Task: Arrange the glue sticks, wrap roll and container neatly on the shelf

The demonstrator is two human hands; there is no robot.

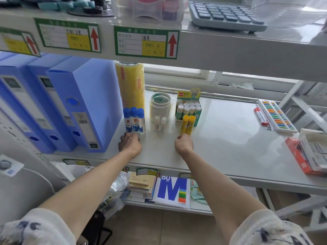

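Open room: bare shelf (221, 138) surface to the right of the glue sticks.
Left hand (130, 143): fingers curled at the blue glue sticks' (134, 120) base; grip unclear.
Right hand (184, 143): curled beneath the yellow glue sticks (188, 124); contact unclear.
Wrap roll (131, 84): upright, top hidden by the upper shelf.
Container (160, 106): upright, mid-shelf.

I can read little here. On the lower shelf, a paper pack (172, 190) shows a large blue "M" with "80" above it. The green glue-stick box (188, 107) at the far middle carries a small red logo on its raised card, too small for me to make out. The shelf-edge labels (146, 42) above hold red upward arrows and handwritten Chinese characters that I can't make out. The blue-capped glue sticks (134, 121) bear small red marks, unreadable. The binder spine labels (82, 119) are blurred.
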